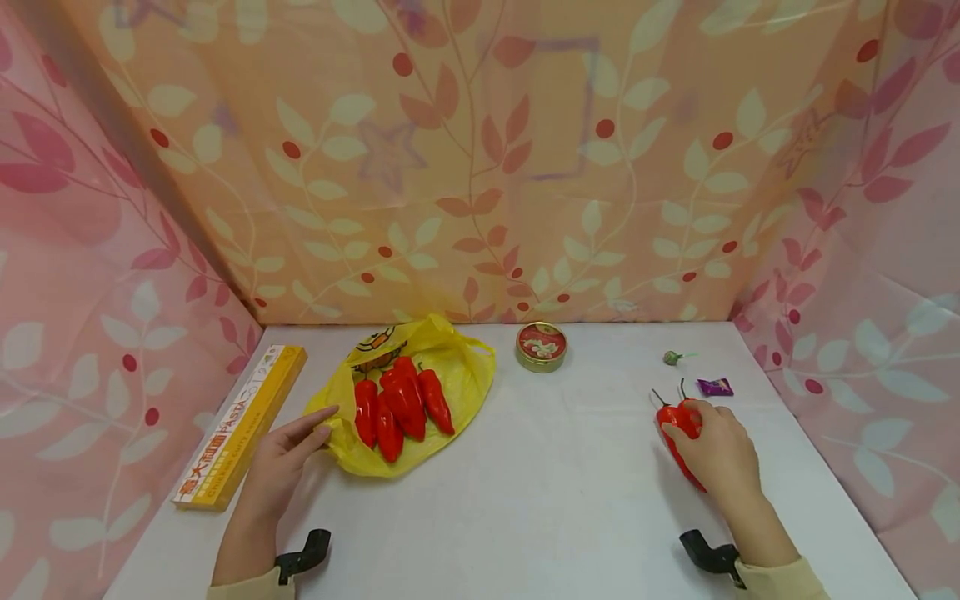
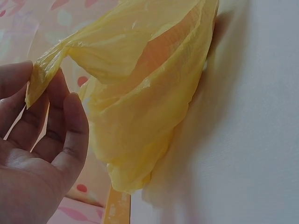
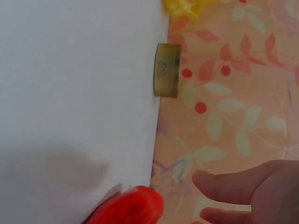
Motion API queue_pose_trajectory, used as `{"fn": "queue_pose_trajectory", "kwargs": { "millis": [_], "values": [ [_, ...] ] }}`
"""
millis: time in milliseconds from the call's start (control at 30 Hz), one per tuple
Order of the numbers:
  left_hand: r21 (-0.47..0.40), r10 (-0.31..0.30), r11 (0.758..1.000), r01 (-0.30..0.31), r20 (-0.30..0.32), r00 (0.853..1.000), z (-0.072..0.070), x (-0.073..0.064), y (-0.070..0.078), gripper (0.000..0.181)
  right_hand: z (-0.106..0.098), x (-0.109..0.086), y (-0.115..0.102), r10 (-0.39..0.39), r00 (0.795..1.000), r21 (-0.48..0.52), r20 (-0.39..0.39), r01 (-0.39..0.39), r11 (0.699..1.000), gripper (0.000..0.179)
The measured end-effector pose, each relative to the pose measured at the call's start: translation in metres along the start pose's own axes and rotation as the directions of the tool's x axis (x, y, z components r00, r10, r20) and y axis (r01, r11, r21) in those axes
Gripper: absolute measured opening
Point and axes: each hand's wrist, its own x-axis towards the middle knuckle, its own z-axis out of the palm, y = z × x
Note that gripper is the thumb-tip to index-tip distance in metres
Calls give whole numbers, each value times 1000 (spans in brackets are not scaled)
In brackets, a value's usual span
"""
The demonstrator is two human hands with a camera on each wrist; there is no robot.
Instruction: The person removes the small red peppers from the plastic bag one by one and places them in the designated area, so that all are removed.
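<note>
Going by the left wrist view, the yellow bag is pinched at its edge by the left hand, probably so the mouth is held wide. Red peppers are laid inside. Off right, two stemmed peppers are partly covered by the right hand; whether they're gripped can't be told. Tin and pasta box are parked aside, seemingly for space.

The head camera looks forward and down over the whole table; both wrist views lie rolled sideways, the left close to the yellow bag, the right facing across to the round tin; all three share the bag, head and right the tin
</note>
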Motion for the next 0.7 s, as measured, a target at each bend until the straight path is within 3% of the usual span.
{"fn": "queue_pose_trajectory", "kwargs": {
  "millis": [200, 367, 700],
  "values": [
    [-12, 13, 1000, -13, 1, 1000, 0, 0, 0, 48, 0, 8, -30, -93, 996, 150, 3, 91, 984, 54],
    [-17, 12, 1000, -12, -2, 1000, 0, 0, -1, 48, 7, 16, -56, -128, 991, 274, 34, 114, 955, 56],
    [-16, 1, 1000, -1, -4, 1000, -1, 0, -2, 47, 32, 26, -106, -195, 980, 348, 34, 172, 922, 51]
  ]
}}
